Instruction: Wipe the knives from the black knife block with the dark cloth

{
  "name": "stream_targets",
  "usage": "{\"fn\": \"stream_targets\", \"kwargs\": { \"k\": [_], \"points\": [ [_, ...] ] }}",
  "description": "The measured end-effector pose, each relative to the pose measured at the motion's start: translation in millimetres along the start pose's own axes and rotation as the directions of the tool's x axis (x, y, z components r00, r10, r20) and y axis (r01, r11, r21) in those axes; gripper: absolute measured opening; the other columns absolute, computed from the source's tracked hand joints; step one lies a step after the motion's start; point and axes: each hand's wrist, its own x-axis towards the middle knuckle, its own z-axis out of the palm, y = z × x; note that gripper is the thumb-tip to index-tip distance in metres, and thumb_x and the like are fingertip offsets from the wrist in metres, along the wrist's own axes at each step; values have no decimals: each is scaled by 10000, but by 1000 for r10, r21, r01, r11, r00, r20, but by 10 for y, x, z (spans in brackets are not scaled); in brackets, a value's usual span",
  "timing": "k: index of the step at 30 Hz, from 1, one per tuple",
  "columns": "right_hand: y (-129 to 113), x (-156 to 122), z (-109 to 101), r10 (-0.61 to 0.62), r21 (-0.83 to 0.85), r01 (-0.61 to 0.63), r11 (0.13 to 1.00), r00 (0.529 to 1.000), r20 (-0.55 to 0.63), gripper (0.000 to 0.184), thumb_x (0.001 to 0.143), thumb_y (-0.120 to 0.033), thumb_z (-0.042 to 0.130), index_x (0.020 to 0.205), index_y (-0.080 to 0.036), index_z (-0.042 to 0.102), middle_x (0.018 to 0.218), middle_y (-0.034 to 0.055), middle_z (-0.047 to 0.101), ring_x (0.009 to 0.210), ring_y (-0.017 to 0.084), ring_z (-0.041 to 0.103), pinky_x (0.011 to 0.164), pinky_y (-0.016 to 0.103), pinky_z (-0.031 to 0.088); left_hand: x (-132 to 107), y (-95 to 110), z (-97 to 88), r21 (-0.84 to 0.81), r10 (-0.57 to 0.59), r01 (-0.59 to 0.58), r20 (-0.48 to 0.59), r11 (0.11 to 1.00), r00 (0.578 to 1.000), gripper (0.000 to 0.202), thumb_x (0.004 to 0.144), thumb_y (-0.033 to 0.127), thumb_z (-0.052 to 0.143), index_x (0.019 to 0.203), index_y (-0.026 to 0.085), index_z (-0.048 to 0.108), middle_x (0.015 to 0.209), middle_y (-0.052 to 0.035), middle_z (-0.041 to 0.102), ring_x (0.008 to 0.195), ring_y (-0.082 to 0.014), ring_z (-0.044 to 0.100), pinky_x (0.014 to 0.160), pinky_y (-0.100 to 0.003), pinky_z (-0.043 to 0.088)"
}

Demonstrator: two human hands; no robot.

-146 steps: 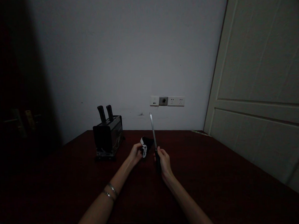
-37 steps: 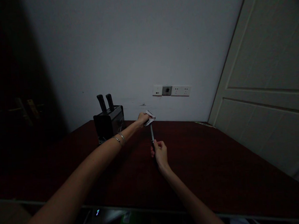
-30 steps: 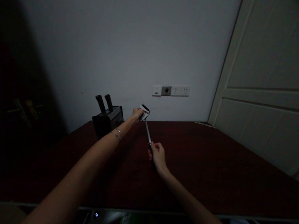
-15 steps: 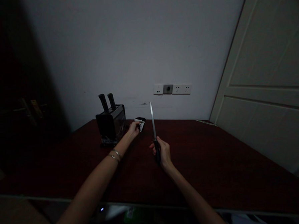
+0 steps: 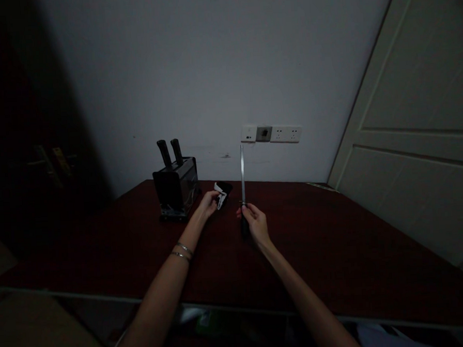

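Observation:
My right hand [image 5: 256, 221] is wrapped round the black handle of a sharpening steel [image 5: 243, 173]. Its slim, shiny rod stands nearly upright, tip toward the wall, with a small guard above the fingers. Farther left, my left hand [image 5: 208, 202] pinches a black and white cloth [image 5: 223, 192] by its white edge. The cloth is apart from the rod. Beside my left forearm, a black knife block [image 5: 178, 186] with shiny sides stands on the table. Two black handles [image 5: 170, 152] stick up out of its top; whatever is below them is hidden.
The dark red table [image 5: 336, 251] reaches back to a grey wall [image 5: 195, 82] with a row of sockets [image 5: 272, 134]. A pale door [image 5: 415, 122] stands at the right. Dim items lie on a shelf under the table's front edge.
My right hand has brought the steel more upright, with its guard now showing above the fingers. The cloth in my left hand has turned and hangs more open. The view has shifted slightly.

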Motion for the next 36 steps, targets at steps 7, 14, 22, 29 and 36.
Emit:
{"fn": "stream_targets", "kwargs": {
  "k": [7, 14, 22, 29, 36],
  "points": [
    [48, 285, 47, -94, 12, 93, 996, 995, 46, 245, 698, -352, 617, 873, -183, 582, 816, 40, 667, 744, 158, 612, 648, 267, 469, -171, 301, -136, 119, 54, -73, 157, 990, 986, 107, 548, 55, 539, 638, 95, 581, 539, -6, 563, 483, -91, 532, 487, -179, 409],
    [280, 528, 7, -162, -1, 162, 987, 987, -13, 287, 663, -320, 631, 916, -200, 567, 861, 11, 640, 777, 143, 601, 688, 257, 466, -289, 297, -160, 272, 4, -73, 244, 960, 970, 127, 544, 66, 590, 662, 99, 623, 580, -20, 587, 504, -97, 533, 485, -187, 373],
    [366, 454, -72, -125, -34, 123, 992, 991, -53, 297, 680, -354, 593, 927, -195, 544, 767, -3, 623, 660, 138, 582, 547, 228, 445, -309, 156, 86, 301, 49, -136, 280, 944, 959, 235, 551, 142, 627, 779, 97, 664, 620, -25, 610, 506, -93, 520, 484, -186, 325],
    [346, 433, -94, -139, -64, 134, 989, 987, -80, 258, 662, -338, 609, 859, -186, 538, 717, -10, 620, 661, 144, 589, 603, 245, 452, -364, 76, 239, 267, 126, -201, 271, 943, 954, 263, 558, 189, 654, 804, 96, 664, 630, -21, 610, 541, -98, 529, 520, -186, 345],
    [347, 395, -87, -203, -95, 197, 976, 977, -61, 210, 688, -321, 588, 844, -192, 531, 802, 7, 625, 770, 148, 590, 731, 269, 445, -413, -50, 404, 236, 152, -201, 208, 951, 966, 216, 558, 219, 659, 737, 99, 655, 602, -14, 599, 519, -92, 521, 510, -192, 356]
  ]
}}
